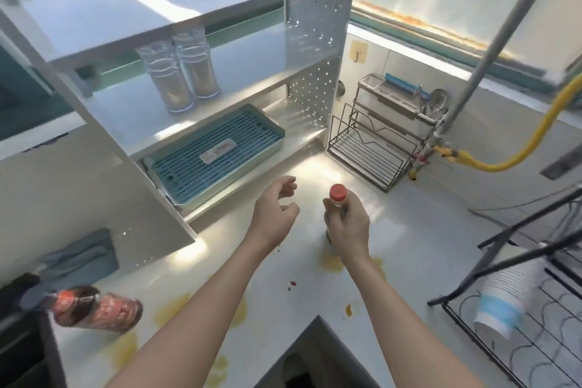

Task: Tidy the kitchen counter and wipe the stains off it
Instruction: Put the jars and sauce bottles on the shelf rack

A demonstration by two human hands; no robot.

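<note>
Two bare hands are reaching out over the counter. The right hand is gripping a bottle just under its red cap, fingers wrapped around the neck, the bottle standing upright with its base hidden behind the hand. At nine o'clock from it, the left hand is hovering empty, fingers loosely curled and apart, touching nothing.

Yellow stains are spreading over the counter at six o'clock from the bottle, beside the right wrist, and further patches are showing toward seven and eight o'clock near the left forearm. Small red spots are lying between the forearms.

At eleven o'clock from the hands, a white shelf unit is standing, holding a blue tray on its lowest level and stacked clear cups above. At one o'clock, a wire rack is sitting against the wall, with a yellow hose at two o'clock. At four o'clock, a black rack is holding stacked paper cups. At eight o'clock, a red-labelled bottle is lying on its side, a grey cloth hanging just above it.
</note>
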